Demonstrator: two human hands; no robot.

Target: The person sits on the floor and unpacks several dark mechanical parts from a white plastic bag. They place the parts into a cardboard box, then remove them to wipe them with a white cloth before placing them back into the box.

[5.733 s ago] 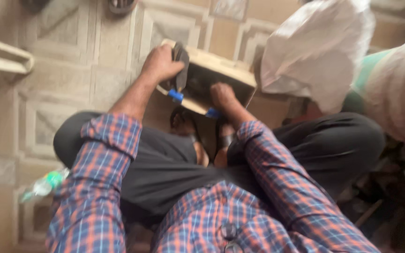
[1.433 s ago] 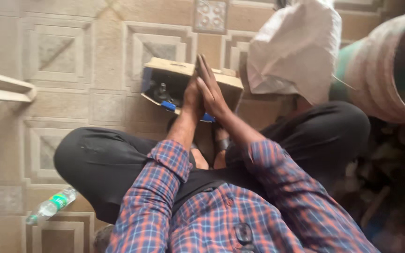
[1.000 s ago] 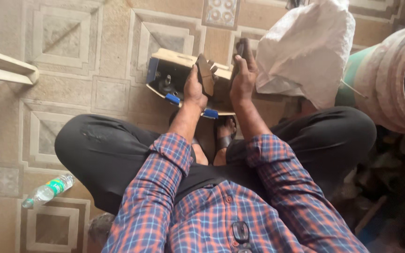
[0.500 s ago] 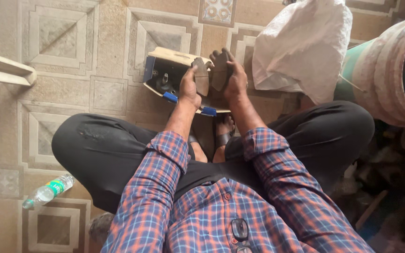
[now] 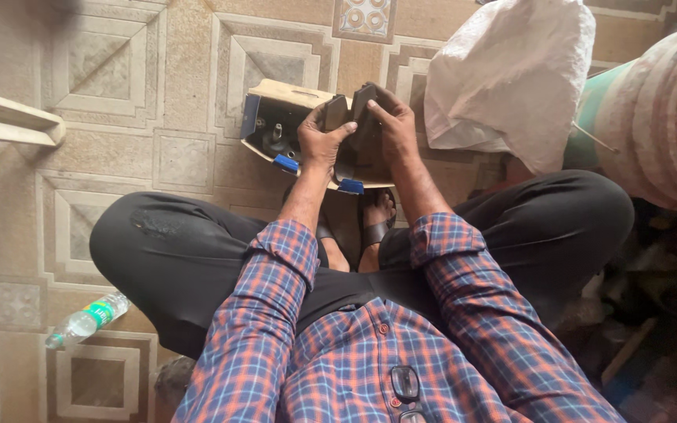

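Dark pads (image 5: pixel 350 117) between both hands' fingers (image 5: pixel 331 135), above box (image 5: pixel 276 98) (open)

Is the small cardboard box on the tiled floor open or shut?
Open: the small cardboard box has its top uncovered, dark metal parts visible inside, beside the left hand.

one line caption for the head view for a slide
Seated person's left hand and right hand each hold a dark flat piece over an open cardboard box.
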